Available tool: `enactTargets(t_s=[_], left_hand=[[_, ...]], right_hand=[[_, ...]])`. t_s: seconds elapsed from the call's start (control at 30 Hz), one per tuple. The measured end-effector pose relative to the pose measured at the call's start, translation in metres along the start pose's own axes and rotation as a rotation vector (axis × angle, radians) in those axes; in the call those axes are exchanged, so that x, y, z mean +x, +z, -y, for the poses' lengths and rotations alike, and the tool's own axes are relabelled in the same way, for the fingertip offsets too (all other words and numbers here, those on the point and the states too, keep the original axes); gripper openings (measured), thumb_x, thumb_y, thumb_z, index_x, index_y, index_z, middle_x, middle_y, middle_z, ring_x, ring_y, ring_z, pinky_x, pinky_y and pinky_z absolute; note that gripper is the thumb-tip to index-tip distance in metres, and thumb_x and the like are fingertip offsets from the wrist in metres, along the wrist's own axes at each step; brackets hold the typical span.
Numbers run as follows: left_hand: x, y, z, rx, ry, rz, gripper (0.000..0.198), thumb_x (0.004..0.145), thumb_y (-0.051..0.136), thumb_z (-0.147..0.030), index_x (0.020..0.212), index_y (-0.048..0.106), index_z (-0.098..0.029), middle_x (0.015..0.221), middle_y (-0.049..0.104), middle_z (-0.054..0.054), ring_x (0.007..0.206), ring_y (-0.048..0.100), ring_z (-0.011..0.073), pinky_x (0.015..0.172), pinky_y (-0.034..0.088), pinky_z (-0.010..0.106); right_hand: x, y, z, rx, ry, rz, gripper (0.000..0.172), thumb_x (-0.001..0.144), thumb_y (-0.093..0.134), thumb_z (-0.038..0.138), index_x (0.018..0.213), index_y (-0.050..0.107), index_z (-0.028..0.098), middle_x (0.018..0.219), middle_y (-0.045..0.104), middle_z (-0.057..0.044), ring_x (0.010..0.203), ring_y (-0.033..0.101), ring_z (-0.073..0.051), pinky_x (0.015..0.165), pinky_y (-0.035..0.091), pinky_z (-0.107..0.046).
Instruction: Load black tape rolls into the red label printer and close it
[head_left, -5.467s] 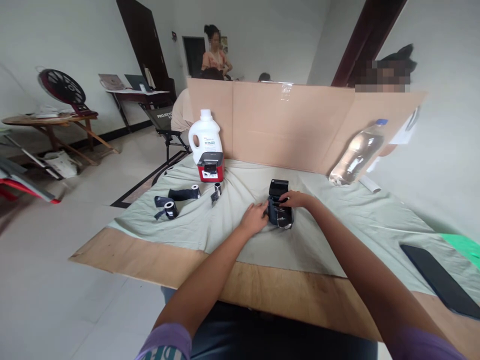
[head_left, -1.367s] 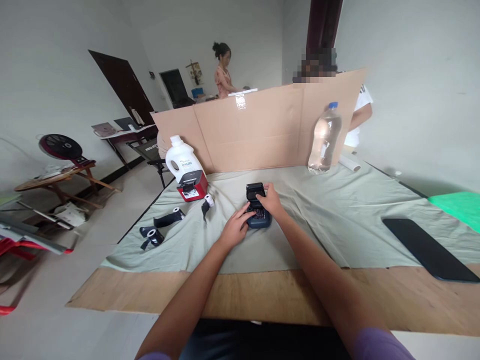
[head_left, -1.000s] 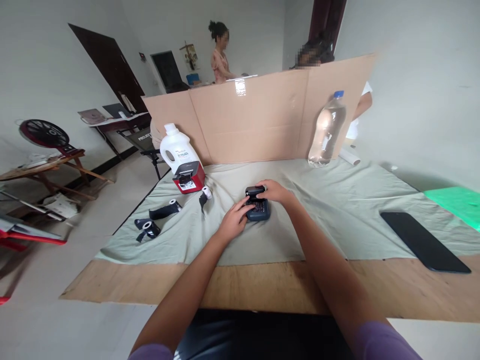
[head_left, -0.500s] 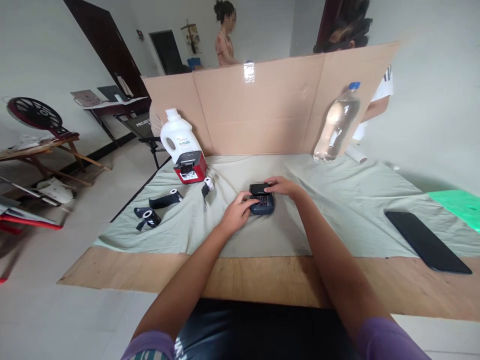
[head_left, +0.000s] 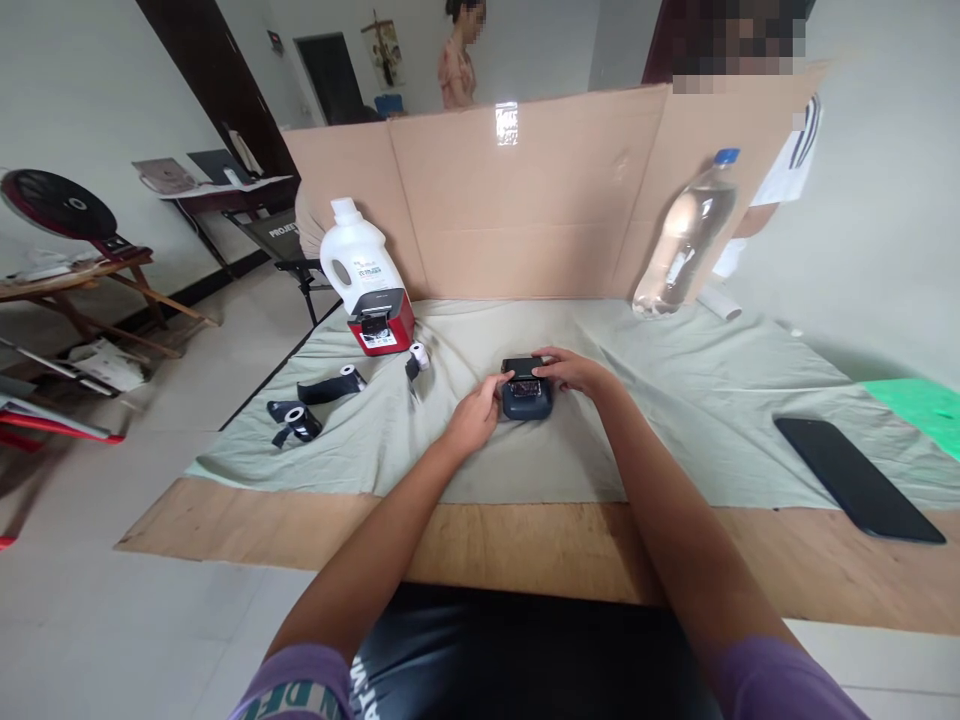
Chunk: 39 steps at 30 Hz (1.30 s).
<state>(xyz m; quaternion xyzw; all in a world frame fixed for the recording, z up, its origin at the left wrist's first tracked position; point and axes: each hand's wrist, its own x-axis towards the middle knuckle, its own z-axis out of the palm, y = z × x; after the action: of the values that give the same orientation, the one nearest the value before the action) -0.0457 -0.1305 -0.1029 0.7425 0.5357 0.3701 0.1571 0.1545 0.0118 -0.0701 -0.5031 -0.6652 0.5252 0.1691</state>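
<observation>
A small dark blue device (head_left: 527,402) with a black lid sits on the grey-green cloth at the middle of the table. My left hand (head_left: 480,412) grips its left side, with a fingertip on the lid's left edge. On the other side, my right hand (head_left: 574,371) holds the lid's right edge between thumb and fingers. The lid lies low over the back of the device, and a dark patterned part shows in front of it.
Black-and-white rolls (head_left: 303,423) lie at the left. Behind them stand a red and black box (head_left: 386,335) and a white jug (head_left: 360,250). A clear bottle (head_left: 686,240) leans on the cardboard panel (head_left: 525,210). A black phone (head_left: 855,480) lies right. Two people are beyond.
My left fingers have moved from the inside of the device to its left edge and the lid. The lid has tilted down towards me. The view has shifted slightly.
</observation>
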Motion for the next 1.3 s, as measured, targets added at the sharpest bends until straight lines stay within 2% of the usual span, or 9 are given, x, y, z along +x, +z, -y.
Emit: enactTargets(t_s=[0.23,0.33,0.47,0.57,0.8,0.9,1.03,1.17,1.3], left_hand=[[0.003,0.004,0.0,0.057,-0.072,0.007,0.06,0.083,0.039,-0.001,0.139,0.044,-0.021,0.143,0.061,0.006,0.12,0.064,0.0209,0.106,0.049,0.038],[0.002,0.007,0.001,0.053,-0.055,-0.03,0.063,0.082,0.043,-0.003,0.142,0.044,-0.021,0.146,0.058,0.008,0.124,0.061,0.0221,0.109,0.048,0.04],[0.0,0.008,-0.001,0.154,0.085,0.068,0.066,0.077,0.055,-0.007,0.142,0.051,-0.022,0.161,0.037,0.012,0.142,0.047,0.029,0.117,0.041,0.044],[-0.002,0.01,-0.002,0.169,0.085,0.097,0.066,0.08,0.061,-0.013,0.144,0.048,-0.02,0.166,0.025,0.015,0.143,0.046,0.0305,0.115,0.043,0.044],[0.003,0.021,-0.015,0.193,-0.053,0.003,0.067,0.08,0.069,-0.023,0.144,0.048,-0.024,0.166,0.026,0.015,0.141,0.049,0.0326,0.111,0.049,0.046],[0.028,0.027,-0.023,0.19,-0.031,-0.019,0.064,0.079,0.069,-0.02,0.141,0.052,-0.025,0.167,0.024,0.012,0.139,0.051,0.0326,0.11,0.049,0.045],[0.101,0.055,-0.038,0.118,0.082,-0.064,0.083,0.077,0.072,-0.02,0.152,0.038,-0.022,0.167,0.023,0.013,0.146,0.042,0.03,0.116,0.044,0.041],[0.185,0.113,-0.059,0.036,0.179,-0.047,0.073,0.075,0.073,-0.02,0.144,0.05,-0.017,0.167,0.022,0.015,0.147,0.041,0.0286,0.118,0.041,0.037],[0.237,0.176,-0.074,-0.02,0.173,0.066,0.073,0.071,0.076,-0.018,0.141,0.054,-0.017,0.166,0.025,0.016,0.142,0.047,0.0298,0.117,0.043,0.04]], right_hand=[[0.002,0.004,-0.005,0.077,-0.049,0.004,0.054,0.077,0.073,0.027,0.129,0.06,0.025,0.096,0.064,-0.001,0.052,0.046,-0.006,0.044,0.03,-0.02],[-0.001,0.009,-0.012,0.098,-0.084,-0.043,0.058,0.078,0.074,0.031,0.133,0.059,0.022,0.101,0.067,-0.004,0.054,0.05,-0.007,0.048,0.038,-0.021],[-0.01,0.027,-0.031,0.107,-0.219,-0.274,0.051,0.085,0.066,0.039,0.13,0.063,0.016,0.118,0.07,-0.011,0.091,0.067,-0.019,0.084,0.054,-0.033],[-0.016,0.044,-0.044,0.13,-0.345,-0.401,0.043,0.093,0.051,0.04,0.126,0.066,0.016,0.129,0.067,-0.012,0.12,0.061,-0.024,0.11,0.042,-0.04],[-0.019,0.065,-0.04,0.097,-0.389,-0.465,0.049,0.096,0.044,0.05,0.131,0.064,0.022,0.127,0.067,-0.011,0.126,0.055,-0.026,0.116,0.032,-0.047],[-0.009,0.042,-0.034,0.132,-0.444,-0.51,0.05,0.096,0.042,0.053,0.129,0.065,0.023,0.126,0.068,-0.01,0.123,0.057,-0.026,0.113,0.035,-0.046],[0.011,-0.033,-0.035,0.225,-0.512,-0.626,0.053,0.093,0.046,0.06,0.123,0.07,0.023,0.123,0.07,-0.01,0.122,0.059,-0.028,0.116,0.034,-0.048],[0.023,-0.116,-0.061,0.353,-0.58,-0.783,0.063,0.09,0.046,0.067,0.124,0.069,0.021,0.131,0.068,-0.009,0.127,0.058,-0.026,0.117,0.034,-0.045],[0.026,-0.163,-0.106,0.389,-0.49,-0.916,0.067,0.092,0.041,0.065,0.13,0.065,0.016,0.138,0.064,-0.012,0.132,0.055,-0.025,0.119,0.032,-0.045]])
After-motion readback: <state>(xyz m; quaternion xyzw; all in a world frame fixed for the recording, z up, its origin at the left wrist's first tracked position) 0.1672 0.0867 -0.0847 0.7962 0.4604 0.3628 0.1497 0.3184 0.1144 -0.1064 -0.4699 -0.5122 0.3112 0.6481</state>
